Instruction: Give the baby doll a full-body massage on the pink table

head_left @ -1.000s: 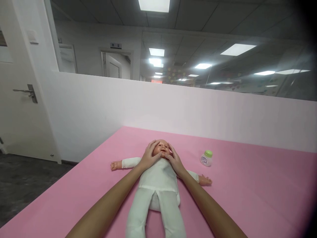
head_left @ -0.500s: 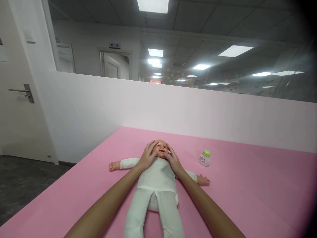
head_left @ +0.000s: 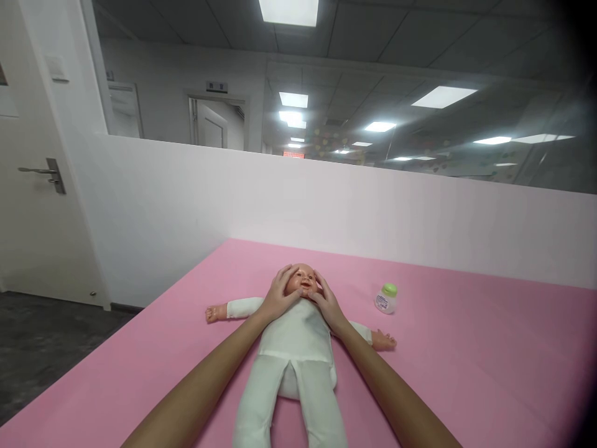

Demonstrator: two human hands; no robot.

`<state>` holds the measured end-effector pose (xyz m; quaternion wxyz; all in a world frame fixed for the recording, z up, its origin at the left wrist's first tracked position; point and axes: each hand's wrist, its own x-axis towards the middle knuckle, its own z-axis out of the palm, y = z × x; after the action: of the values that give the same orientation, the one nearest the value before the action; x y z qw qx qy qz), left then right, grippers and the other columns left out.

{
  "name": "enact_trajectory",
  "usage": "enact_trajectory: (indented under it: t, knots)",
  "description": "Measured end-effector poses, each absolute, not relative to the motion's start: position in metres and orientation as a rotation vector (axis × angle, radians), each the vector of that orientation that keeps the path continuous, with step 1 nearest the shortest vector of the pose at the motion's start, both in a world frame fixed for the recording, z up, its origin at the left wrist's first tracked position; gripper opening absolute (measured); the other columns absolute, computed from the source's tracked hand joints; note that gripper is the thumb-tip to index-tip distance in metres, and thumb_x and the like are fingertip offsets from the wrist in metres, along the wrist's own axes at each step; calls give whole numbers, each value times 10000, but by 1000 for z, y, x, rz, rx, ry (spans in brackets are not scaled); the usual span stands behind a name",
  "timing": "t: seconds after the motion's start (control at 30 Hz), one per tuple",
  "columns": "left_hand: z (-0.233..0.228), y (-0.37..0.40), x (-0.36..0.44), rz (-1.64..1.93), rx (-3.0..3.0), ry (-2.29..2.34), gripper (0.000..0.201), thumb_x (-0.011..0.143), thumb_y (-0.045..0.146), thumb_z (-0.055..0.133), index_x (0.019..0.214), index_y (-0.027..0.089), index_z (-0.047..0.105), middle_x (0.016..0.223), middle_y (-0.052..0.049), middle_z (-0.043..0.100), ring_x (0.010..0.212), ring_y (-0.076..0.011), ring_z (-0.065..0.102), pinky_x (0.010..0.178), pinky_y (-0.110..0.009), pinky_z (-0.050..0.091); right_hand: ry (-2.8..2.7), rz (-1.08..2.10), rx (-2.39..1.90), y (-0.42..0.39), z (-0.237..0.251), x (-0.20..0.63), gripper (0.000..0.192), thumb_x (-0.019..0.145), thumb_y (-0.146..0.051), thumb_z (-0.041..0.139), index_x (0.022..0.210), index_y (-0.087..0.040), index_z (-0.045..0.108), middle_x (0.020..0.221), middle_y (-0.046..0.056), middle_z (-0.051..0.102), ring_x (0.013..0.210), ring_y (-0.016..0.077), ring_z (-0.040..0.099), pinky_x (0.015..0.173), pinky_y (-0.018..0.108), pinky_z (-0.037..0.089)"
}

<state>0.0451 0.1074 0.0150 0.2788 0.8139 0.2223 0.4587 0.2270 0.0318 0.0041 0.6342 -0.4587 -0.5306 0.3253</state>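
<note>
A baby doll (head_left: pixel 293 336) with a soft white cloth body lies on its back, its arms stretched out to the sides and its legs toward me. My left hand (head_left: pixel 280 294) cups the left side of the doll's head, fingers curved up along it and the thumb by the chin. On the opposite side, my right hand (head_left: pixel 328 302) holds the head the same way, with its thumb at the chin too. Between the hands the doll's face stays visible. Both forearms pass beside its body, and my right one partly covers the doll's arm on that side.
On the pink table surface (head_left: pixel 466 348), a small clear bottle (head_left: pixel 385 300) with a green cap stands right of the doll's head. A low white wall (head_left: pixel 326 205) with glass above borders the far side. At the left is a door (head_left: pixel 37 224) with a metal handle.
My left thumb has slid down from the doll's cheek to its chin, and my right thumb has shifted slightly at the chin. The fingers remain along the head; doll and bottle stay put.
</note>
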Motion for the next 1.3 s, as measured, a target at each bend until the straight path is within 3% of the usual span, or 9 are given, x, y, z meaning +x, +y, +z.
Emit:
enact_trajectory:
  t: [0.43,0.67,1.03,1.3]
  knots:
    - [13,111,45,1216,2197,574,553,997,410,543,1532,314,444,1606,-75,385,1536,-284,288,1280,-500,236,-1176,773,-1043,29,9,224,720,837,-377,692,1520,-297,481,1592,33,476,1415,290,494,1168,457,430]
    - [15,106,45,1226,2177,609,651,928,461,672,1524,325,449,1614,-77,368,1525,-297,313,1267,-490,273,-1206,765,-1048,28,8,226,782,816,-406,754,1532,-300,456,1578,50,493,1396,297,515,1167,477,431]
    - [14,109,44,1222,2190,568,586,975,431,596,1529,320,441,1607,-77,373,1532,-280,298,1273,-483,263,-1196,759,-1037,30,5,226,722,846,-379,703,1525,-312,469,1597,27,470,1410,281,500,1172,446,423]
    - [16,104,45,1240,2187,616,703,894,516,708,1521,329,450,1606,-84,379,1517,-307,330,1258,-491,295,-1211,765,-1020,31,4,227,770,819,-393,739,1529,-300,457,1579,49,492,1379,291,535,1151,463,447]
